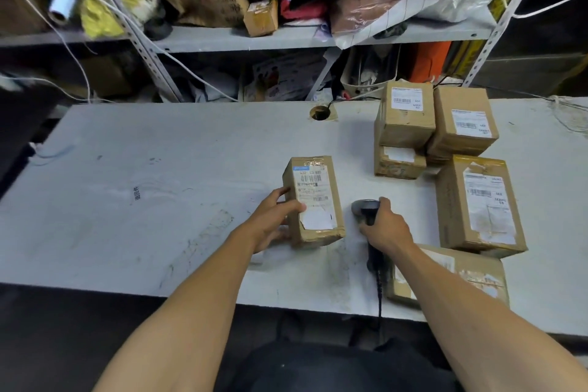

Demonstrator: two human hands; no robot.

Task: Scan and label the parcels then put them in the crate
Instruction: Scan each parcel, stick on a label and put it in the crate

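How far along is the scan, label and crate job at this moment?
Done: nothing can be confirmed; no crate is in view. In hand: the left hand holds one parcel label-up on the table, while the right hand grips the scanner beside it. Left: at least five more boxes wait at the right, and whether any has been scanned cannot be told.

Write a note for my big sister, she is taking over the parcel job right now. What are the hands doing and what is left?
Left hand grips the parcel, label facing up, on the table.
Right hand holds the scanner beside that parcel.
More parcels wait in a group at the right side of the table.
No crate is in view, so I cannot tell how many are done.
Left: scan this parcel, label it, crate it, then the others.
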